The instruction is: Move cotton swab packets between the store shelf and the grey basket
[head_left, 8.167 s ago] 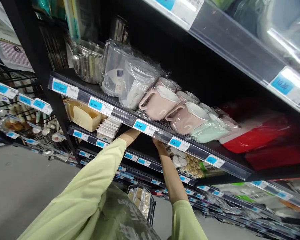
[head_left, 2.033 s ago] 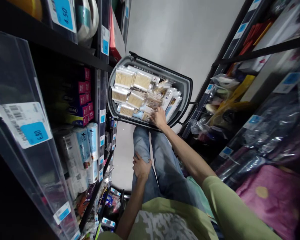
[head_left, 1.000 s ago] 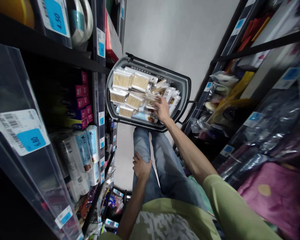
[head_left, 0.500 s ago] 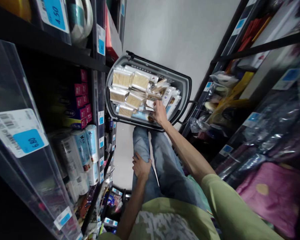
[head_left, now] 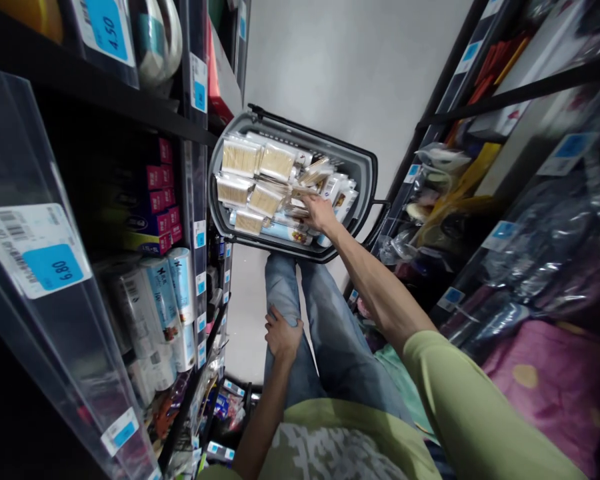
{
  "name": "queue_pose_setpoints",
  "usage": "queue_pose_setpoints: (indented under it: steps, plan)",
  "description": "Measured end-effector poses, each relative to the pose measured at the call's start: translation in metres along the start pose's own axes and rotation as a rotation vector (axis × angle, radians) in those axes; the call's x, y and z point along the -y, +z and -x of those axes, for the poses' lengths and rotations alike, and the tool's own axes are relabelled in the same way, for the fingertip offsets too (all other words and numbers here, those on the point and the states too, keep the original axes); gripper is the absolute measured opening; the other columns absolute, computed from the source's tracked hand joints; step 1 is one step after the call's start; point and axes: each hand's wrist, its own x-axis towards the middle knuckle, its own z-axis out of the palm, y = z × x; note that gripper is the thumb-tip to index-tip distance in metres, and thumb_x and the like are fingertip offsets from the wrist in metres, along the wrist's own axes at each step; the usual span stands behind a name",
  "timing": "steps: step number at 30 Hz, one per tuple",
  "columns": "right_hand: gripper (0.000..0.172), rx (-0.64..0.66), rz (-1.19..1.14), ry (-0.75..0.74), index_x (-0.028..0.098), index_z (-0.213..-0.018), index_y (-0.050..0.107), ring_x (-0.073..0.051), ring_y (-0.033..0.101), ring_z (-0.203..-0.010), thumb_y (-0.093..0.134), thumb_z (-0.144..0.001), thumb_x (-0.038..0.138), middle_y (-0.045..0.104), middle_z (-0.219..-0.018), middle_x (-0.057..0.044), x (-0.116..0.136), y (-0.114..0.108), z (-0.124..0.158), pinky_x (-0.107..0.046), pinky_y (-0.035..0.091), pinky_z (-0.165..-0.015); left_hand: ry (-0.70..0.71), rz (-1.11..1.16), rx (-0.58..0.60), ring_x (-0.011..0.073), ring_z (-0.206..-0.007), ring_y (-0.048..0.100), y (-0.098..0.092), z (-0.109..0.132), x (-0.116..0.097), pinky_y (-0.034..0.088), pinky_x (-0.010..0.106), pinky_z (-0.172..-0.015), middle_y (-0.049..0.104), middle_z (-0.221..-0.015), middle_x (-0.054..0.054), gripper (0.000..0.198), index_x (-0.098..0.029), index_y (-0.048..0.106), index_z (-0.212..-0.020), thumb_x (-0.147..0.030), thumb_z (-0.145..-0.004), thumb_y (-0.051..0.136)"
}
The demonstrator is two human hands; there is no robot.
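Note:
A grey shopping basket [head_left: 367, 179] stands on the floor ahead of my knees, filled with several clear packets of cotton swabs [head_left: 239, 157] and other small packs. My right hand [head_left: 320, 213] reaches into its near side, fingers closed on a small packet [head_left: 300, 194] among the goods. My left hand [head_left: 281, 333] rests on my left thigh with its fingers curled over the blue jeans. Both sleeves are light green.
Black shelving [head_left: 130, 107] on the left holds pink boxes [head_left: 164, 180], rolled wrap packs [head_left: 165, 293] and blue price tags [head_left: 55, 267]. The right shelves [head_left: 530, 87] carry bagged goods. Grey floor [head_left: 350, 73] runs between them beyond the basket.
Earlier both arms reached under a shelf of mugs. In the last two seconds my right hand has shifted about among the basket's packets; the left hand has stayed on the thigh.

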Motion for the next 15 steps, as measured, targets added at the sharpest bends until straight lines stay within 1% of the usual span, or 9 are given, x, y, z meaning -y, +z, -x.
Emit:
queue_pose_setpoints:
  steps: [2,4,7,9,11,12,14,15]
  plan:
    - [0.051,-0.056,-0.047,-0.024,0.012,-0.130,0.058,-0.039,0.056,-0.117,0.069,-0.081,0.023,0.065,-0.126,-0.020,-0.005,0.004,0.012,-0.053,0.043,-0.098,0.003,0.067,-0.003,0.0527,-0.118,0.047,0.004,0.003,0.002,0.036,0.058,-0.090,0.042,-0.131,0.038,0.093,0.009,0.026,-0.150,-0.041,-0.083,0.067]
    - [0.055,-0.126,-0.144,-0.048,0.012,-0.133,0.057,-0.039,0.056,-0.120,0.068,-0.080,0.022,0.065,-0.129,-0.019,-0.009,0.007,0.034,-0.053,0.042,-0.101,-0.004,0.149,-0.003,0.0558,-0.124,0.042,0.008,0.006,0.004,0.034,0.060,-0.094,0.039,-0.134,0.039,0.094,0.009,0.025,-0.150,-0.040,-0.082,0.069]
    - [0.058,-0.222,-0.415,-0.023,0.013,-0.132,0.059,-0.035,0.060,-0.121,0.071,-0.077,0.028,0.066,-0.131,-0.015,-0.009,0.007,0.085,-0.049,0.044,-0.104,-0.034,0.310,0.006,0.0602,-0.132,0.031,0.014,0.014,0.006,0.036,0.057,-0.096,0.036,-0.137,0.039,0.095,0.010,0.027,-0.146,-0.036,-0.078,0.074]
    - [0.056,-0.241,-0.666,0.061,0.013,-0.124,0.064,-0.033,0.066,-0.111,0.076,-0.075,0.038,0.072,-0.122,-0.014,-0.004,0.006,0.126,-0.045,0.050,-0.099,-0.058,0.441,0.014,0.0619,-0.137,0.023,0.016,0.020,0.006,0.040,0.052,-0.095,0.032,-0.141,0.038,0.092,0.010,0.031,-0.143,-0.031,-0.075,0.077]
    - [0.056,-0.183,-0.966,0.159,0.013,-0.110,0.069,-0.031,0.071,-0.097,0.081,-0.069,0.049,0.076,-0.107,-0.013,0.005,0.007,0.168,-0.043,0.056,-0.090,-0.081,0.587,0.018,0.0623,-0.141,0.012,0.015,0.026,0.007,0.042,0.050,-0.098,0.028,-0.145,0.039,0.088,0.009,0.035,-0.140,-0.024,-0.071,0.080]
    - [0.059,-0.141,-1.117,0.201,0.013,-0.107,0.069,-0.031,0.071,-0.094,0.084,-0.064,0.051,0.076,-0.104,-0.013,0.010,0.007,0.187,-0.043,0.057,-0.088,-0.092,0.665,0.020,0.0619,-0.143,0.006,0.012,0.029,0.006,0.041,0.050,-0.101,0.026,-0.147,0.039,0.086,0.009,0.037,-0.138,-0.021,-0.070,0.080]
    - [0.064,-0.061,-1.394,0.249,0.015,-0.108,0.069,-0.028,0.072,-0.092,0.088,-0.058,0.052,0.077,-0.103,-0.011,0.019,0.007,0.222,-0.041,0.058,-0.088,-0.104,0.835,0.024,0.0576,-0.147,-0.003,0.002,0.036,0.004,0.036,0.049,-0.109,0.021,-0.152,0.038,0.077,0.006,0.041,-0.137,-0.016,-0.072,0.077]
    - [0.065,-0.016,-1.497,0.253,0.016,-0.108,0.069,-0.028,0.073,-0.091,0.089,-0.057,0.051,0.077,-0.103,-0.011,0.025,0.006,0.238,-0.041,0.059,-0.087,-0.096,0.935,0.034,0.0534,-0.149,-0.004,-0.006,0.040,0.002,0.034,0.047,-0.112,0.020,-0.155,0.036,0.069,0.004,0.043,-0.136,-0.016,-0.077,0.073]
